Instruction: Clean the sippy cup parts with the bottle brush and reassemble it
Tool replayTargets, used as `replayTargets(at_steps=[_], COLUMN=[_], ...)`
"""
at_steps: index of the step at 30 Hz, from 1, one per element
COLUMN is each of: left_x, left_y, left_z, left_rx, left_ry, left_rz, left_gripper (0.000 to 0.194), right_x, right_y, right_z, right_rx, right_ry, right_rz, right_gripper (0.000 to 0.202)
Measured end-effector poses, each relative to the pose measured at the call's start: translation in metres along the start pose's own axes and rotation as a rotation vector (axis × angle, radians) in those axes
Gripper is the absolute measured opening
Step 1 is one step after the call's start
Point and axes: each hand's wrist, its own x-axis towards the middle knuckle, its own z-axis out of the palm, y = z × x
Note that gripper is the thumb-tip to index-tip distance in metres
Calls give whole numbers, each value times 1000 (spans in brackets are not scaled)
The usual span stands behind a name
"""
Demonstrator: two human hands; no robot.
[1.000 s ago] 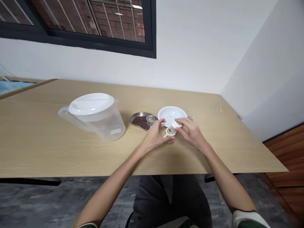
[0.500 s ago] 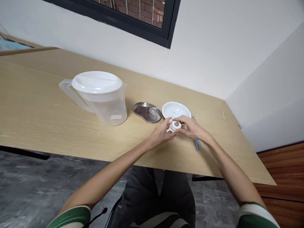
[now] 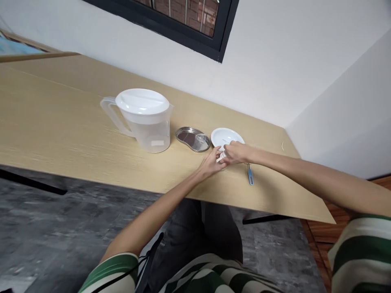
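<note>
My left hand is closed round a small white round plastic piece, just in front of the white bowl. From above and the right, my right hand grips the same piece with its fingers bent over the top. Most of the piece is hidden between the two hands, so its exact kind does not show. A thin pale line, like a slim stick, shows inside the bowl. To the right of my hands lies a blue handle, its far end hidden by my right forearm.
A metal kidney dish left of the bowl holds a clear plastic cup. Farther left stands a lidded translucent pitcher containing liquid. A thin white strip lies near the table's right edge. A wall rises behind the table.
My right hand has turned over the white piece, its fingers now bent over the top, and my right elbow has swung outward. The view has shifted slightly.
</note>
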Motion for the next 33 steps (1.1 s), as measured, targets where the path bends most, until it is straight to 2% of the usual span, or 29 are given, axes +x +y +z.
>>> replayTargets(at_steps=[4, 6, 8, 10, 13, 16, 18, 20, 23, 26, 31, 33], left_x=[-3, -5, -6, -6, -6, -7, -8, -7, -6, -5, -5, -5], left_y=[1, 3, 5, 7, 8, 8, 6, 3, -4, -6, -6, -6], left_z=[3, 5, 5, 4, 2, 5, 8, 10, 12, 11, 10, 10], left_rx=[26, 23, -39, -10, 10, -27, -61, -86, -90, -95, -108, -103], left_ry=[65, 121, 116, 122, 124, 137, 143, 147, 166, 136, 109, 115], left_rz=[-40, -43, -28, -10, 27, 19, -9, -42, -35, -34, 1, 6], left_gripper=[77, 69, 53, 48, 53, 56, 58, 64, 74, 69, 63, 67], right_x=[10, 11, 10, 6, -3, -10, -10, -4, 12, 21, 3, -7], right_y=[-11, -13, -15, -17, -17, -13, -9, -9, -14, -21, -16, -11], right_z=[-2, -5, -9, -14, -19, -17, -12, -5, 4, 3, -12, -14], right_rx=[125, 161, 153, 119, 70, 35, 28, 37, 74, 120, 181, 202], right_ry=[-104, -114, -84, -32, 27, 46, 40, 36, 19, -36, -101, -130], right_rz=[135, 190, 228, 226, 146, 23, -6, 32, 150, 214, 194, 176], right_gripper=[50, 57, 60, 59, 56, 54, 47, 37, 39, 36, 58, 58])
